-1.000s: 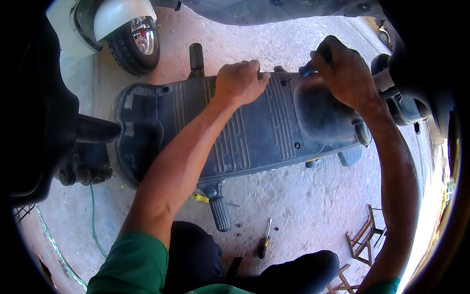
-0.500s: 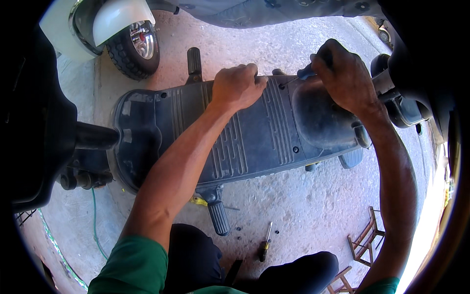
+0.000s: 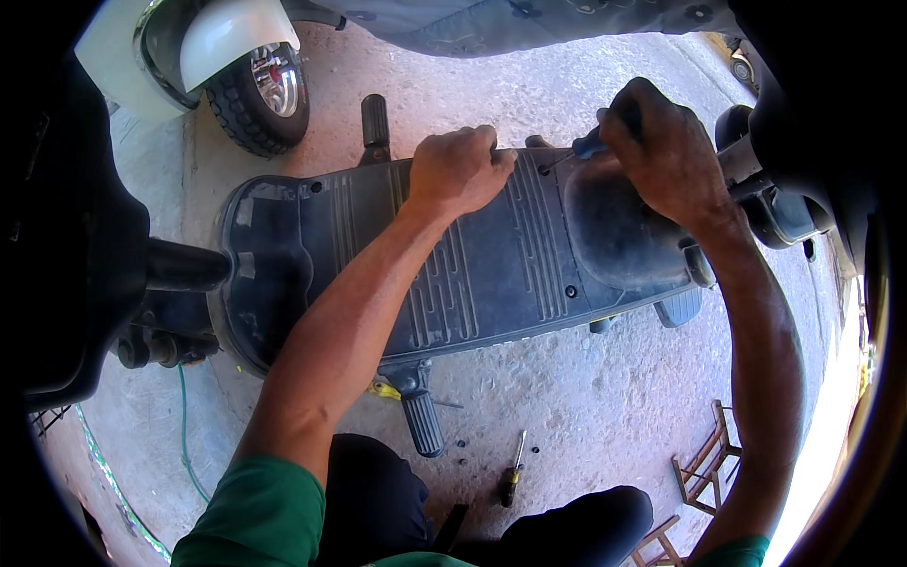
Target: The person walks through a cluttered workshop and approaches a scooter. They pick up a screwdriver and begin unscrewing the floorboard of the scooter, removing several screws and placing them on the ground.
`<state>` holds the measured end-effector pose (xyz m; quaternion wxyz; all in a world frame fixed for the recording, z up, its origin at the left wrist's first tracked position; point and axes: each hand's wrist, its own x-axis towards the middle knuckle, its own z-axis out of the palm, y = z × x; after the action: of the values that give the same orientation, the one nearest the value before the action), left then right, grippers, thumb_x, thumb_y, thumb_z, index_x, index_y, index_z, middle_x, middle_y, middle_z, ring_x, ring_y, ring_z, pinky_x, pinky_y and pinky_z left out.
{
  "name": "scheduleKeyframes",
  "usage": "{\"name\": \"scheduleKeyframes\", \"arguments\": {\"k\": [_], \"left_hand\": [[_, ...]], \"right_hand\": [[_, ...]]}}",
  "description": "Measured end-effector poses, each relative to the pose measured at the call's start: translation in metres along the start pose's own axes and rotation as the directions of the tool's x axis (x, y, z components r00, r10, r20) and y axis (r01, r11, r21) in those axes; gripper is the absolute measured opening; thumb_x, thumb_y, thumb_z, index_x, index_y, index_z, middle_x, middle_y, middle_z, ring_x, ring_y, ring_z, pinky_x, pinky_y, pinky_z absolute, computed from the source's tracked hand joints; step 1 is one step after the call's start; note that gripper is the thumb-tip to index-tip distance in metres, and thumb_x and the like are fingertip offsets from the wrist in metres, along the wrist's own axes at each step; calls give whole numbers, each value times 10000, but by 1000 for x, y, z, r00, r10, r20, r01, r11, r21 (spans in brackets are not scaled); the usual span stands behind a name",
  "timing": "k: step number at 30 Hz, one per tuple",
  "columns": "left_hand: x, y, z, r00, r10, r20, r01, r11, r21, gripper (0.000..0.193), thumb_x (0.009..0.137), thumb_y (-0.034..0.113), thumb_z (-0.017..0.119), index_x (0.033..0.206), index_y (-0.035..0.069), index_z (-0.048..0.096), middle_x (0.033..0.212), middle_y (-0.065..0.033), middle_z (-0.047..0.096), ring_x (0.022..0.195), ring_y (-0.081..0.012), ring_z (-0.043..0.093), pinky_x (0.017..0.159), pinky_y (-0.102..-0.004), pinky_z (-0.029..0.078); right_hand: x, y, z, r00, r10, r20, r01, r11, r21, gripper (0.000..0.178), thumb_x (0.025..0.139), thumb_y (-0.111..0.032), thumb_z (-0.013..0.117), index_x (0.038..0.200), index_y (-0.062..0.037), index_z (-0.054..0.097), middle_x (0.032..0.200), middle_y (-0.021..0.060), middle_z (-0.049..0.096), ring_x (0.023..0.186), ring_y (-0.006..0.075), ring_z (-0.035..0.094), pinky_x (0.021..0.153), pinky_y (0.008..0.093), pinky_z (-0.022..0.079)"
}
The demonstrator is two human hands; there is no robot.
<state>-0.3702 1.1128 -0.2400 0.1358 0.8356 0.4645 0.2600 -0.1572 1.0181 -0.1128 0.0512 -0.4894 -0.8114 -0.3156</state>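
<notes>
A dark plastic footboard [image 3: 491, 274] with ribbed grooves stretches across the middle. My left hand [image 3: 463, 170] is closed at its far edge, thumb toward the right, the other fingers curled over the rim and partly hidden. Gripped in my right hand [image 3: 661, 151] is a screwdriver with a blue handle [image 3: 588, 145]. Its thin shaft slants down to the left, the tip at a recessed screw hole [image 3: 545, 170] near the far edge. Another screw hole [image 3: 571, 291] shows by the near edge, and one more at the far left corner.
Folding footpegs [image 3: 422, 425] stick out on both sides. On the concrete floor lie a second screwdriver [image 3: 512, 477], small dark pieces and a yellow-handled tool [image 3: 383, 389]. A wooden frame [image 3: 707, 463] stands at lower right, a white vehicle's wheel [image 3: 265, 94] at upper left.
Almost nothing differs. Both hands keep their places, and the screwdriver stays at the same screw hole with only a very slight shift of my right hand.
</notes>
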Motion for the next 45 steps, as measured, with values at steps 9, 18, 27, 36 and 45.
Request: {"name": "scheduleKeyframes", "arguments": {"k": [9,18,27,36,45], "left_hand": [[0,-1,1,1000,5,-4,-5,1000,15,350,933,388,603,911,47,680,875,-175,717,867,-367,696,816,-463,526],[0,1,-1,1000,3,1,-3,1000,12,349,933,389,613,897,47,673,866,-174,715,861,-372,693,815,-470,524],[0,1,-1,1000,13,-11,-12,1000,20,358,934,404,615,895,53,674,874,-168,714,865,-367,691,801,-463,528],[2,0,0,1000,-12,0,12,1000,19,349,932,405,615,888,66,683,844,-149,713,828,-344,697,770,-453,532],[3,1,0,1000,-11,-5,11,1000,-1,356,927,406,618,870,62,689,828,-148,712,814,-345,697,764,-449,534]], "right_hand": [[14,-6,-13,993,62,101,-94,932,349,219,935,-220,639,1034,-40,564,846,178,692,770,339,718,766,438,581],[9,-3,-5,968,214,132,-235,957,169,195,916,-197,689,1016,-35,646,932,169,653,831,305,716,768,405,591],[-12,12,7,996,-74,-41,75,997,1,185,883,-184,739,1006,-71,659,1014,146,636,862,300,724,818,382,602],[-5,2,-9,911,376,172,-411,786,461,246,953,-288,621,1022,-52,627,936,154,730,856,320,740,858,416,589],[-13,7,1,997,80,-8,-78,983,168,139,860,-84,742,988,-94,687,984,128,655,870,257,737,780,324,622]]}}
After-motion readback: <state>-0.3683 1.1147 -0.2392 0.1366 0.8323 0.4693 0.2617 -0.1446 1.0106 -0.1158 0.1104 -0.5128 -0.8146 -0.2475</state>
